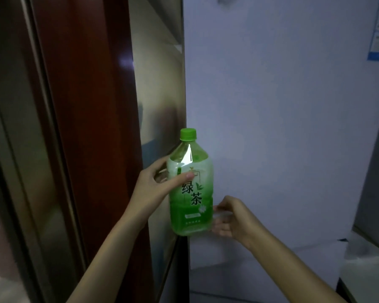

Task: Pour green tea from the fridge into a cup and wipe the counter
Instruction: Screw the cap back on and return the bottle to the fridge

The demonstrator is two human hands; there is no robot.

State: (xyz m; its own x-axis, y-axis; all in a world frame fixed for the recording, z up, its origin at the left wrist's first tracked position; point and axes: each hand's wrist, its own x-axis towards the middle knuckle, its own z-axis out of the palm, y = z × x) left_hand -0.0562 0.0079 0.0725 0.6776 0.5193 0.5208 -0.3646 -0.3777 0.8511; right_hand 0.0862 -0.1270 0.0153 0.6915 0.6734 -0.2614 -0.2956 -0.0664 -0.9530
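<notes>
Tea bottle is held upright at 6 o'clock, shoulder wrapped by left hand. Right hand, at its 4 o'clock, is blurred, so grip can't be told. Bottle, prob. slick, could be dropped.
</notes>
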